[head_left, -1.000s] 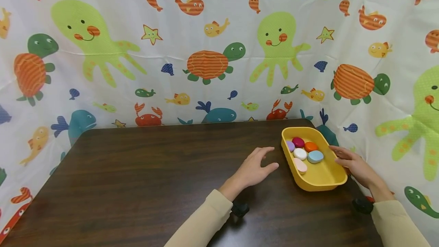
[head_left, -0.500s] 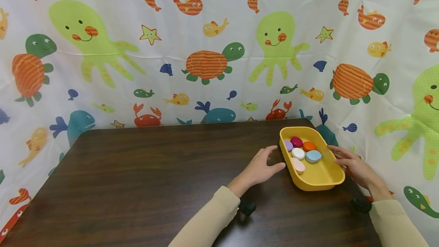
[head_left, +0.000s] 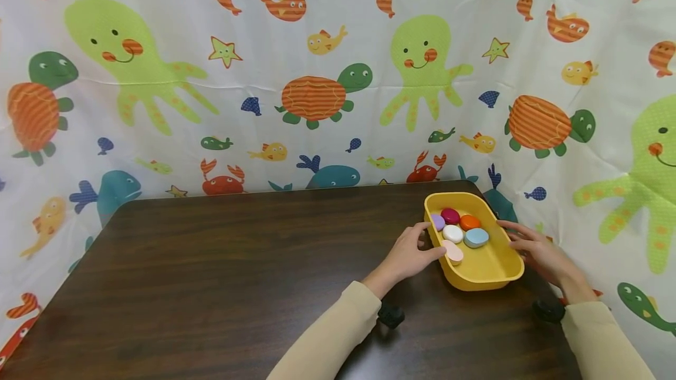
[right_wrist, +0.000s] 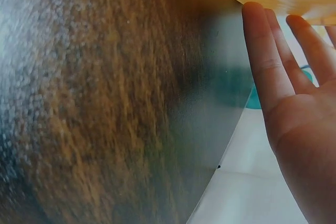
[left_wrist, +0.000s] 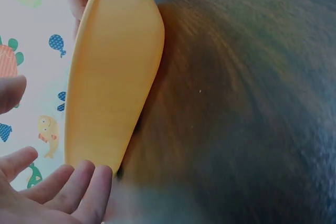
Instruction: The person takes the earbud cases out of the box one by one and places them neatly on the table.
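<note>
A yellow plastic bin (head_left: 493, 263) with rounded corners rests at the right end of the dark table. Inside lie several small smooth rounded pieces: magenta (head_left: 450, 216), orange (head_left: 469, 222), lilac (head_left: 438, 221), white (head_left: 452, 234), light blue (head_left: 476, 237) and pale pink (head_left: 452, 252). My left hand (head_left: 404, 258) is at the bin's left side, fingers spread and gently bent, thumb near the rim. In the left wrist view its fingertips (left_wrist: 102, 174) overlap the bin's wall. My right hand (head_left: 546, 258) has its fingertips (right_wrist: 253, 11) against the bin's right wall.
The dark wood-grain table (head_left: 227, 274) stretches far to the left. A white curtain (head_left: 253, 151) printed with sea animals hangs along the back and right edges, close beside my right hand. A black wrist device (head_left: 391, 314) sits under my left wrist.
My left hand has moved right, from a gap beside the bin up to its left rim. My right hand stays at the bin's right side. The view has shifted slightly.
</note>
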A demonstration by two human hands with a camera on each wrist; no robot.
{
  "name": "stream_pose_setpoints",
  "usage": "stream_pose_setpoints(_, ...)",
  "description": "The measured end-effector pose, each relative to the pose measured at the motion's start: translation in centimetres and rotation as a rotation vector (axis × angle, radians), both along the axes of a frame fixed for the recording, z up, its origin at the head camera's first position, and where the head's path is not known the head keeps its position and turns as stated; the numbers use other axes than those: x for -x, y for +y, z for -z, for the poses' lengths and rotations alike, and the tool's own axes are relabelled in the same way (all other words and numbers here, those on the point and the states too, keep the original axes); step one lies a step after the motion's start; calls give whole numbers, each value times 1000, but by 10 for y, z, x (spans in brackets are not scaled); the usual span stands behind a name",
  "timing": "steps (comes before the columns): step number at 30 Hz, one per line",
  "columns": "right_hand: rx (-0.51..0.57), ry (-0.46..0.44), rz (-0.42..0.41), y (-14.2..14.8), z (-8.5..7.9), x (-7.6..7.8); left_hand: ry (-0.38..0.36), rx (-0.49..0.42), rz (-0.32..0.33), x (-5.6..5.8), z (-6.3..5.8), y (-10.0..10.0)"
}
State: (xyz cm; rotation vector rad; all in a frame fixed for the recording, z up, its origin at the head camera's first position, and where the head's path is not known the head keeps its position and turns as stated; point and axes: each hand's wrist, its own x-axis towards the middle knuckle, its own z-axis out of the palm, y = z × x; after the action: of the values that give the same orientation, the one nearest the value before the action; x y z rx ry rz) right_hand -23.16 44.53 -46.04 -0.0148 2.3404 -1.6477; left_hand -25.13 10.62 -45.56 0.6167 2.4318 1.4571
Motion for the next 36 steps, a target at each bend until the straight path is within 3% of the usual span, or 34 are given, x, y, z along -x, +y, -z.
stream_pose_setpoints(23,56,-59,17,-6,1,6,-35,11,-54,3,11,24)
stream_pose_setpoints(36,73,-75,15,-6,0,8,-75,-67,-62,4,15,26)
